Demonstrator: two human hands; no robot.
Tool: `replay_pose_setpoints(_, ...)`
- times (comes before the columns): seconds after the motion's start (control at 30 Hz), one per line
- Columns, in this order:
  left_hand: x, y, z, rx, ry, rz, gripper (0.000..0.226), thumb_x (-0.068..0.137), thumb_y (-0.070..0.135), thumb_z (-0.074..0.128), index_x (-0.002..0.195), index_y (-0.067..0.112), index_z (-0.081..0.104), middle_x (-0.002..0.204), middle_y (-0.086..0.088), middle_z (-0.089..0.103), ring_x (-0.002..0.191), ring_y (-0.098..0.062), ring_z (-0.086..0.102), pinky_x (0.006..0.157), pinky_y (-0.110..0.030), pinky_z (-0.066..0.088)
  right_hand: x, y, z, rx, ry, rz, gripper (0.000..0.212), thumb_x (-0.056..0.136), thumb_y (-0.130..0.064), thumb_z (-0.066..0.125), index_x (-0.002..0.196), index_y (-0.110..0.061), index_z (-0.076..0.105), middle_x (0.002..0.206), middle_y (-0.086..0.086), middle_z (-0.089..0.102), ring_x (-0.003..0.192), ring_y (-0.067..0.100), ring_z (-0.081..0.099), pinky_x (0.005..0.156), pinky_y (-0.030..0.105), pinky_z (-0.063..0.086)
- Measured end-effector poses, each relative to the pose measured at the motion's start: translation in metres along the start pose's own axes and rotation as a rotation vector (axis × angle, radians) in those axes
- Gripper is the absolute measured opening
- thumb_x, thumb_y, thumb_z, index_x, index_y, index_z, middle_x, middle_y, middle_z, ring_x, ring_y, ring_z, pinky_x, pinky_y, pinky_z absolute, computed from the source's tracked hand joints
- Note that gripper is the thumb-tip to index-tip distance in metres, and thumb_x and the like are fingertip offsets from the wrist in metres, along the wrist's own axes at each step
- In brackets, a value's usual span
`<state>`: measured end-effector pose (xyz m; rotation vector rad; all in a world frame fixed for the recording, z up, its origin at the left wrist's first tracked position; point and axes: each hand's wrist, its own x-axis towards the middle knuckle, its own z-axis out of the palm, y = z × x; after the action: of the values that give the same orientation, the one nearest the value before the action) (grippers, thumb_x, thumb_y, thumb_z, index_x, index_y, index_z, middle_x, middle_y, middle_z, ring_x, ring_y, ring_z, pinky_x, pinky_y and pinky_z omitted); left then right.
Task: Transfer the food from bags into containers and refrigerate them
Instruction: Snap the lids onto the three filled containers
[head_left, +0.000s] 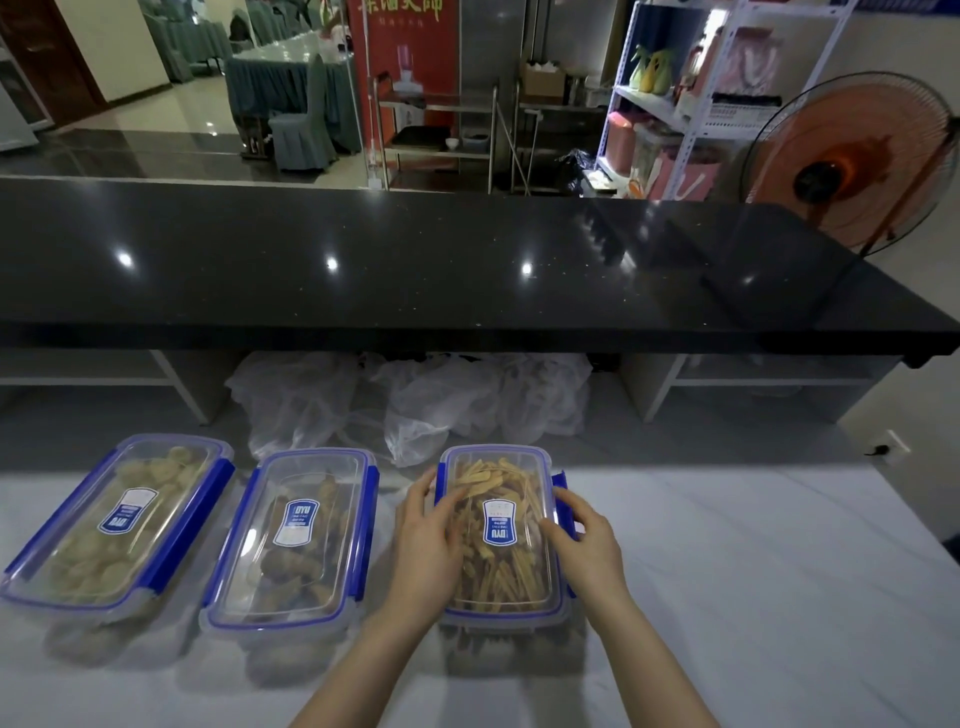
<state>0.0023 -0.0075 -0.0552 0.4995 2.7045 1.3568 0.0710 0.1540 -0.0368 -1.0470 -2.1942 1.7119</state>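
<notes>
Three clear containers with blue-clipped lids stand in a row on the white counter. The left container (117, 525) holds pale round pieces. Dark brown pieces fill the middle container (293, 540). The right container (501, 535) holds yellow-brown strips under its lid. My left hand (428, 540) lies on the left side of that lid, fingers on top. On the lid's right side my right hand (587, 545) presses, close to the blue clip. Crumpled clear plastic bags (415, 405) lie behind the containers.
A raised black stone ledge (415, 270) runs across behind the work surface, with open shelf bays beneath it. An orange fan (847, 161) stands at the far right. White counter (753, 571) stretches to the right of the containers.
</notes>
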Motion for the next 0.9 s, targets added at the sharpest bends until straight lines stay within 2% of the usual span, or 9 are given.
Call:
replay_pose_setpoints(0.07, 0.001, -0.002, 0.007, 0.073, -0.04, 0.116, 0.04, 0.097, 0.015, 0.05, 0.135, 0.027, 0.055, 0.155, 0.01, 0.026, 0.144, -0.013, 0.021, 0.117, -0.027, 0.022, -0.001, 0.002, 0.001, -0.045, 0.002, -0.022, 0.043, 0.091, -0.026, 0.063, 0.133, -0.023, 0.052, 0.135, 0.006, 0.049, 0.113, 0.021, 0.054, 0.09, 0.036, 0.053)
replay_pose_setpoints(0.13, -0.001, -0.003, 0.012, 0.155, -0.136, 0.133, 0.045, 0.098, 0.034, 0.048, 0.143, 0.031, 0.045, 0.158, 0.016, 0.016, 0.15, -0.016, 0.007, 0.121, -0.032, 0.014, -0.002, 0.003, 0.001, -0.034, -0.01, -0.012, 0.042, 0.092, -0.027, 0.061, 0.134, -0.024, 0.052, 0.137, 0.005, 0.048, 0.116, 0.021, 0.054, 0.093, 0.037, 0.052)
replay_pose_setpoints(0.2, -0.005, -0.007, 0.014, 0.232, -0.185, 0.138, 0.065, 0.09, 0.061, 0.034, 0.149, 0.034, 0.031, 0.159, 0.019, 0.003, 0.15, -0.013, -0.008, 0.122, -0.033, 0.007, -0.002, 0.003, 0.001, -0.044, -0.002, -0.013, 0.042, 0.093, -0.027, 0.059, 0.135, -0.023, 0.053, 0.137, 0.004, 0.049, 0.118, 0.022, 0.054, 0.097, 0.039, 0.052)
replay_pose_setpoints(0.27, -0.006, -0.008, 0.015, 0.29, -0.191, 0.142, 0.078, 0.081, 0.071, 0.02, 0.15, 0.035, 0.027, 0.16, 0.018, -0.002, 0.149, -0.012, -0.013, 0.123, -0.035, 0.006, 0.0, 0.005, 0.003, -0.061, 0.02, -0.014, 0.042, 0.093, -0.028, 0.06, 0.134, -0.023, 0.054, 0.137, 0.003, 0.052, 0.119, 0.022, 0.054, 0.099, 0.043, 0.05)
replay_pose_setpoints(0.47, -0.006, -0.005, 0.016, 0.432, -0.207, 0.126, 0.077, 0.083, 0.068, 0.011, 0.152, 0.036, 0.019, 0.161, 0.014, -0.009, 0.149, -0.015, -0.016, 0.123, -0.039, 0.008, 0.004, 0.008, 0.007, -0.046, 0.045, 0.029, 0.04, 0.092, -0.027, 0.061, 0.131, -0.021, 0.057, 0.132, 0.004, 0.059, 0.114, 0.021, 0.057, 0.094, 0.036, 0.053)
replay_pose_setpoints(0.6, -0.007, -0.002, 0.014, 0.486, -0.242, 0.111, 0.066, 0.092, 0.064, 0.021, 0.153, 0.038, 0.013, 0.162, 0.013, -0.011, 0.149, -0.015, -0.017, 0.122, -0.042, 0.002, 0.002, 0.004, 0.003, -0.03, 0.038, 0.053, 0.052, 0.089, -0.025, 0.066, 0.137, -0.021, 0.048, 0.13, 0.004, 0.057, 0.1, 0.015, 0.054, 0.073, 0.023, 0.052)
replay_pose_setpoints(0.7, -0.007, 0.0, 0.013, 0.517, -0.248, 0.104, 0.062, 0.096, 0.06, 0.026, 0.153, 0.039, 0.01, 0.162, 0.013, -0.013, 0.149, -0.015, -0.018, 0.122, -0.043, -0.001, 0.002, 0.0, 0.0, -0.023, 0.09, 0.102, 0.066, 0.084, -0.027, 0.073, 0.141, -0.021, 0.04, 0.119, 0.004, 0.059, 0.09, 0.015, 0.055, 0.063, 0.022, 0.048)
replay_pose_setpoints(0.8, -0.008, 0.001, 0.013, 0.527, -0.255, 0.099, 0.062, 0.097, 0.06, 0.027, 0.153, 0.04, 0.01, 0.162, 0.013, -0.014, 0.149, -0.016, -0.017, 0.121, -0.043, -0.002, 0.001, -0.005, 0.002, -0.086, 0.136, 0.104, 0.05, 0.083, -0.025, 0.074, 0.128, -0.012, 0.056, 0.114, 0.007, 0.066, 0.084, 0.016, 0.058, 0.069, 0.027, 0.049)
replay_pose_setpoints(0.9, -0.008, 0.001, 0.014, 0.497, -0.258, 0.093, 0.061, 0.097, 0.059, 0.028, 0.152, 0.039, 0.011, 0.162, 0.012, -0.013, 0.149, -0.016, -0.017, 0.121, -0.043, -0.001, 0.001, -0.004, 0.005, -0.101, 0.155, 0.086, 0.03, 0.084, -0.024, 0.073, 0.11, -0.01, 0.066, 0.102, 0.004, 0.069, 0.082, 0.016, 0.06, 0.066, 0.024, 0.049)
